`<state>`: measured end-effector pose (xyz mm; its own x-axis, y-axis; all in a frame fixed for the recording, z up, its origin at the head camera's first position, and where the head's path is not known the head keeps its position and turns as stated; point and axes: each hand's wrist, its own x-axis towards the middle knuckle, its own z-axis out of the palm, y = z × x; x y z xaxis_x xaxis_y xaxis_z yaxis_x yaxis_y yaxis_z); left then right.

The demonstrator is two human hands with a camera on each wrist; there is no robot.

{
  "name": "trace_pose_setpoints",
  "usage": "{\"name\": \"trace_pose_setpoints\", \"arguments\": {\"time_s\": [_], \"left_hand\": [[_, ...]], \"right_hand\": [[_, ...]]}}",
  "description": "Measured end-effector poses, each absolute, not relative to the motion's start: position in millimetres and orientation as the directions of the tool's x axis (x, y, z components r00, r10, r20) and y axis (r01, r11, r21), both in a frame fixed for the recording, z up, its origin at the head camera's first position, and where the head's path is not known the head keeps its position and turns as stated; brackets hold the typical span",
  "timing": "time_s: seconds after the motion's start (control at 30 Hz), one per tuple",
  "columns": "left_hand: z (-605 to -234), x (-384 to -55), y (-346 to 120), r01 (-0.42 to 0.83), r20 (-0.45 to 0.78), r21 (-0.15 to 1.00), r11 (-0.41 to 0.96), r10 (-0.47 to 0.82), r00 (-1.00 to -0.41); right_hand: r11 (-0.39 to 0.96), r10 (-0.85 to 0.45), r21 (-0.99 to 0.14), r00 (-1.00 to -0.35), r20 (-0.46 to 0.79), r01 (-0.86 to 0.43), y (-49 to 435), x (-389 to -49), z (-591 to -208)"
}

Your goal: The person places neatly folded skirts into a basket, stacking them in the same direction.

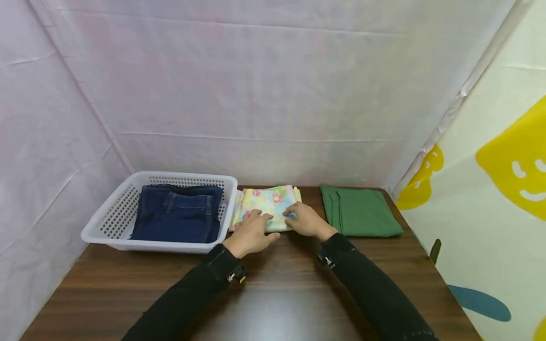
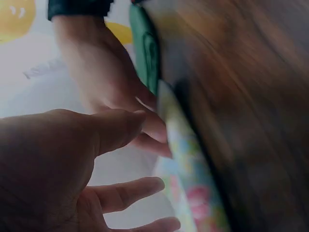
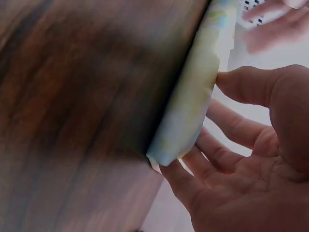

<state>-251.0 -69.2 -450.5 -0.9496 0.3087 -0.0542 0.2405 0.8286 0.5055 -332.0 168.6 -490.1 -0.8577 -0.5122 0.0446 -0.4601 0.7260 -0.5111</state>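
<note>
A folded pastel floral cloth (image 1: 273,196) lies on the table beside a white basket. Above its near left part is my left hand (image 1: 251,234), fingers spread and loosely bent; whether the fingertips touch the cloth cannot be told. My right hand (image 1: 304,220) rests its fingertips on the cloth's near right part. In the right wrist view, the thumb and fingers of the right hand (image 3: 251,130) touch the folded edge of the cloth (image 3: 193,92) without closing round it. The left wrist view shows the left hand (image 2: 87,154) with thumb and fingers apart, nothing between them.
At the left stands the white perforated basket (image 1: 232,189) holding folded dark blue jeans (image 1: 179,215). To the right lies a folded green cloth (image 1: 362,213) near the edge of the brown wooden table (image 1: 273,293). White fabric walls (image 1: 256,85) enclose the back and sides.
</note>
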Motion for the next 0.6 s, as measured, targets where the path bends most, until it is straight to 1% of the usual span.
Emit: {"name": "trace_pose_setpoints", "arguments": {"time_s": [0.17,0.27,0.4,0.6], "left_hand": [[-460.3,-254.9,-75.6,0.24,-0.077,0.466,0.852,0.309,-0.948],[-462.6,-254.4,-78.1,0.264,-0.061,0.456,0.85,0.326,-0.943],[-464.1,-249.7,-80.4,0.288,-0.031,0.454,0.843,0.339,-0.94],[-466.8,-236.9,-81.9,0.328,-0.013,0.439,0.836,0.371,-0.929]], "right_hand": [[0.709,-0.523,-0.515,-0.849,0.074,-0.481,174.5,-329.6,-492.4],[0.733,-0.493,-0.516,-0.869,0.046,-0.443,170.1,-319.2,-482.0],[0.754,-0.471,-0.501,-0.881,0.04,-0.426,170.0,-313.7,-481.9],[0.751,-0.456,-0.514,-0.888,0.052,-0.416,173.7,-298.6,-483.9]]}}
